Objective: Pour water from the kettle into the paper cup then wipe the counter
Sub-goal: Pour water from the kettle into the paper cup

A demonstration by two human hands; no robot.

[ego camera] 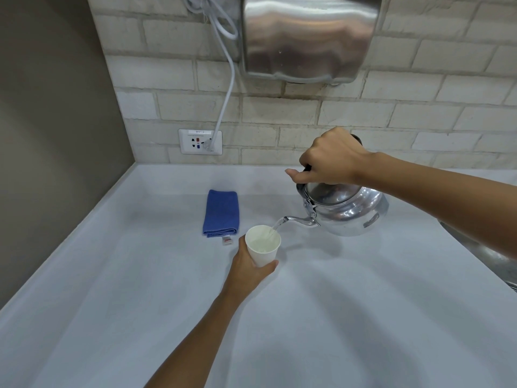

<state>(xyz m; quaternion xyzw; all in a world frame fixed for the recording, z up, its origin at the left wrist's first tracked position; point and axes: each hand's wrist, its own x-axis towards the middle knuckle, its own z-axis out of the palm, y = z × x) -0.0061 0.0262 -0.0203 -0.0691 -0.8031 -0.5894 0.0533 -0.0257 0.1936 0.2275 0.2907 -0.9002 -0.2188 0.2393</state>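
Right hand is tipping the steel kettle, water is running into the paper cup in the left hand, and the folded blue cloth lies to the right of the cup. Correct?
Not quite. The head view shows the folded blue cloth lying left of the paper cup, not right. The rest holds: right hand tips the steel kettle, left hand holds the cup.

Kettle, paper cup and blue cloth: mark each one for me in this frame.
kettle (349,211): head view, on its shiny steel body below the lid.
paper cup (264,254): head view, on the white outer wall under the rim.
blue cloth (221,212): head view, middle of the folded top face.
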